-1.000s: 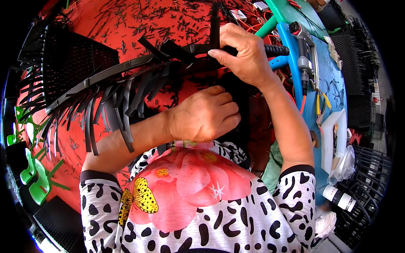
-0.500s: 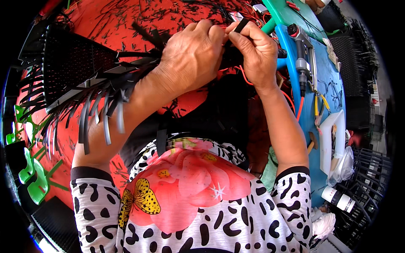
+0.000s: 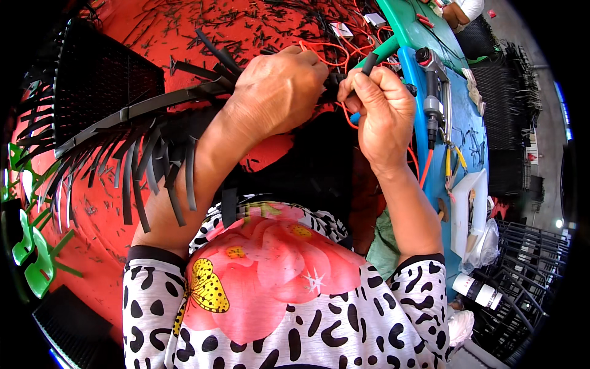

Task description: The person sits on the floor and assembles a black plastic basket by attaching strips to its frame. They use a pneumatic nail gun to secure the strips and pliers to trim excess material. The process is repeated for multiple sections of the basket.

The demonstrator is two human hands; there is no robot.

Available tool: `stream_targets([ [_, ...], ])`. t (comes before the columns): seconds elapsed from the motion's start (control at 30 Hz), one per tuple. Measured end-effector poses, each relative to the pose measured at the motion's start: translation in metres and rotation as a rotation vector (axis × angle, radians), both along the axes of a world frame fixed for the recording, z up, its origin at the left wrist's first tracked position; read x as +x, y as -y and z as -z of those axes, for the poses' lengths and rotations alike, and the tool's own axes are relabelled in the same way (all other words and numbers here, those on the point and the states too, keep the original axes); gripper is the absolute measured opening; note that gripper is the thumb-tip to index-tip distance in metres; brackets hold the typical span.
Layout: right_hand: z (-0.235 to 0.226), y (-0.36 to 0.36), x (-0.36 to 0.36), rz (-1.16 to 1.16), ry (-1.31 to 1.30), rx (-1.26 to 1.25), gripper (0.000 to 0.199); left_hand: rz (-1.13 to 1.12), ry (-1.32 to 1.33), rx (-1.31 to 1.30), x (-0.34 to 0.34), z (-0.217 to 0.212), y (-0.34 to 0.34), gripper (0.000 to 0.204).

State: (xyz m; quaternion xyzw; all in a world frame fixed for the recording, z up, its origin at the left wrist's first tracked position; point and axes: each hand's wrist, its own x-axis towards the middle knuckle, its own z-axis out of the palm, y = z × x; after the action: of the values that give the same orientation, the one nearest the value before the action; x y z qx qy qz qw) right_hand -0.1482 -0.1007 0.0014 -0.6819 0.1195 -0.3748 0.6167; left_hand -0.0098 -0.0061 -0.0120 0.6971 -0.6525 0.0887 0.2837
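A black woven panel [image 3: 101, 80] stands at the left, its curved dark rim [image 3: 157, 106] wrapped with flat strips and running toward my hands. Loose strip ends [image 3: 129, 172] hang from that rim in a fringe over my left forearm. My left hand [image 3: 279, 86] is closed around the rim's right end, knuckles up; its fingertips are hidden beneath. Just to the right, my right hand [image 3: 382, 111] pinches a flat black strip [image 3: 369, 63] between thumb and fingers, one end sticking up. A short dark piece shows between the two hands.
Black strip scraps litter the red floor [image 3: 246, 24]. A blue table [image 3: 470, 117] at the right bears a power tool [image 3: 432, 92], yellow-handled pliers [image 3: 452, 163] and a white plastic frame [image 3: 468, 206]. Red cord [image 3: 420, 163] runs beside it. Green chair-like shapes [image 3: 40, 264] lie left; another person [image 3: 461, 11] is top right.
My right hand has shifted slightly right and down with the strip and moved away from the left, which sits lower. The view has shifted a little.
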Motion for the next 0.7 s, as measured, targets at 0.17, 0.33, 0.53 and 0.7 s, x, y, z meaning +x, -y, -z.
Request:
stream_targets([
  [0.17, -0.021, -0.003, -0.005, -0.048, -0.018, 0.032, 0.021, -0.063, 0.009, -0.059, -0.006, 0.002, -0.001, 0.016],
  [0.33, -0.042, 0.0, 0.006, -0.079, -0.128, -0.155, 0.024, -0.072, 0.06, -0.125, -0.008, 0.002, -0.006, 0.006],
  [0.53, -0.052, 0.025, 0.059, 0.032, -0.393, -0.542, 0.022, -0.03, 0.071, -0.115, -0.004, 0.008, -0.006, 0.018],
  [0.7, -0.011, 0.069, 0.093, -0.062, -0.485, -0.78, 0.025, -0.038, 0.063, -0.131, -0.005, 0.008, -0.007, 0.021],
])
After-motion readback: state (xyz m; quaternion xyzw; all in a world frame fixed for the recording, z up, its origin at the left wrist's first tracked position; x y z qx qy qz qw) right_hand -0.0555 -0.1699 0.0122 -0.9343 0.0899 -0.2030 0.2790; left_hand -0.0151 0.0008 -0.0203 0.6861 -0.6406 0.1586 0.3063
